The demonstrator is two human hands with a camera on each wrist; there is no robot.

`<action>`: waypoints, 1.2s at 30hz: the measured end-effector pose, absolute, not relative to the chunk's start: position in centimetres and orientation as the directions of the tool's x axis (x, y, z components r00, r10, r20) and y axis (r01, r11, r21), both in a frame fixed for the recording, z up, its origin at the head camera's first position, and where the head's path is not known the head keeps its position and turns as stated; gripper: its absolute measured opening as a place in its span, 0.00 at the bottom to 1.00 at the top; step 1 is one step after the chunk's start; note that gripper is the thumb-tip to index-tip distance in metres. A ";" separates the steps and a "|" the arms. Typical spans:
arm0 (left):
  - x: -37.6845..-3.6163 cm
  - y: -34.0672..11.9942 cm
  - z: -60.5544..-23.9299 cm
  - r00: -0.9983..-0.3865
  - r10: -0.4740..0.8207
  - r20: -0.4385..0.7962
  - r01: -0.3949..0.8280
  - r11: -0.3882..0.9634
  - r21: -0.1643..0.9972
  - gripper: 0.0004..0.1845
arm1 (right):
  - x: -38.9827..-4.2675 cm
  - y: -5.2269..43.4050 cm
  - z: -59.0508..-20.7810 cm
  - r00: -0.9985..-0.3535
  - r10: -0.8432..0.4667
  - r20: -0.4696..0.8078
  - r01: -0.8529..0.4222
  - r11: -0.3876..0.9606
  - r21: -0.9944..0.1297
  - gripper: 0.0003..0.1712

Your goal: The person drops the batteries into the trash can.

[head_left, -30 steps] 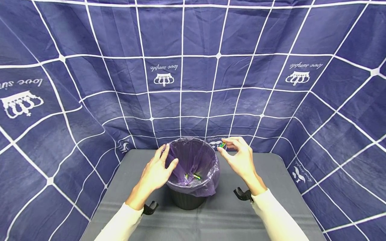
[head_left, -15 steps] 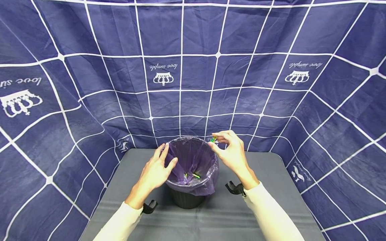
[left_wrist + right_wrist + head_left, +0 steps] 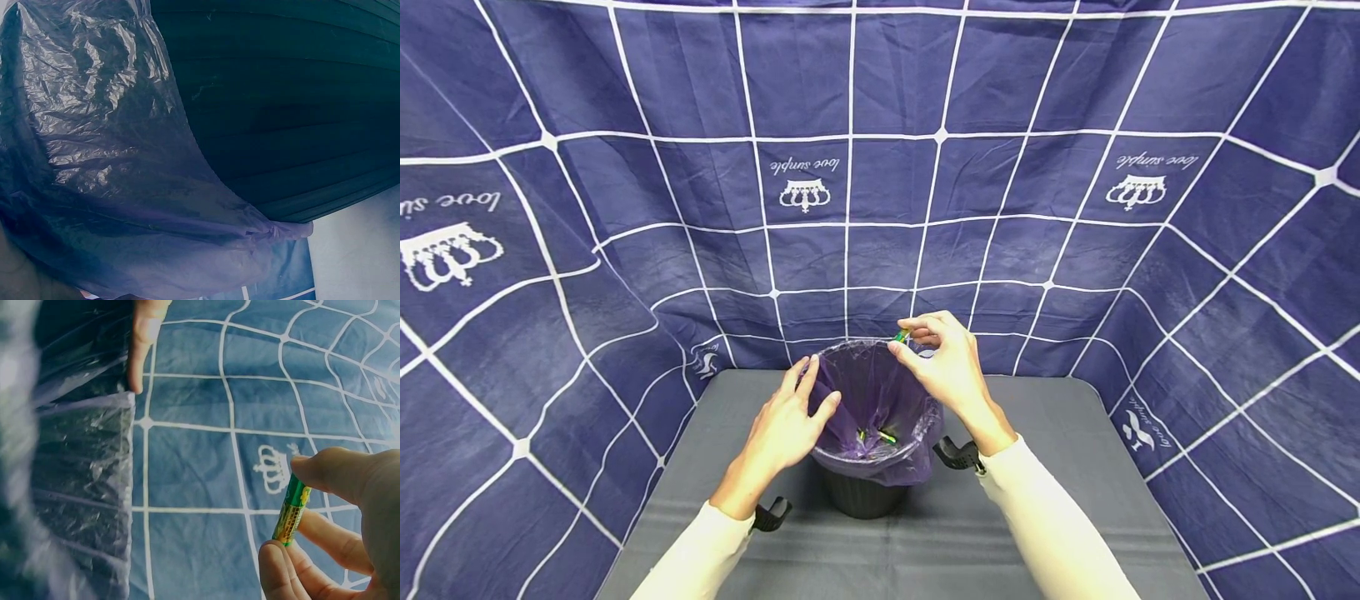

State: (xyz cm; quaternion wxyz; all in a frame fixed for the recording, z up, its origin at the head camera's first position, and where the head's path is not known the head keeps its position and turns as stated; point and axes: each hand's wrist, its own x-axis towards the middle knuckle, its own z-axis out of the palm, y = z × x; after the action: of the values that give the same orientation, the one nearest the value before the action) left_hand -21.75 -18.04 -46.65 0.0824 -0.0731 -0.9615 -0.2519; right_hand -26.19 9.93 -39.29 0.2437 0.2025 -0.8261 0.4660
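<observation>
Over the crinkly purple liner (image 3: 880, 392), right hand (image 3: 943, 367) pinching slim green battery (image 3: 290, 511), left hand (image 3: 786, 425) gripping liner rim

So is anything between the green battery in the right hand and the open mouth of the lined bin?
Nothing visible. The right hand pinches the green battery over the far rim of the bin. The purple liner gapes open below, and the left hand only grips the liner's near-left edge.
</observation>
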 end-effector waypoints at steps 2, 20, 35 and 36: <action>-21.8 -18.1 -46.7 -0.975 0.100 0.197 0.184 0.864 0.469 0.47 | -26.3 9.4 -39.0 -0.794 -0.114 0.597 -0.571 0.473 -0.671 0.21; -22.0 -18.0 -46.6 -0.975 0.102 0.200 0.186 0.865 0.465 0.46 | -26.8 7.2 -38.6 -0.822 -0.133 0.554 -0.537 0.503 -0.677 0.21; -22.0 -18.0 -46.7 -0.975 0.097 0.202 0.184 0.860 0.477 0.46 | -26.6 7.2 -38.9 -0.845 -0.167 0.508 -0.509 0.542 -0.669 0.26; -22.0 -18.0 -46.7 -0.974 0.098 0.203 0.186 0.860 0.475 0.47 | -26.6 7.2 -38.9 -0.846 -0.170 0.505 -0.508 0.544 -0.668 0.26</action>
State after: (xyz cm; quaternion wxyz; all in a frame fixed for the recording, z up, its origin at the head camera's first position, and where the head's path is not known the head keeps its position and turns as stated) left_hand -22.03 -17.99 -46.67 0.0864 -0.0738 -0.9605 -0.2541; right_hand -26.61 7.22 -38.93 0.1946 0.1976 -0.8569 0.4346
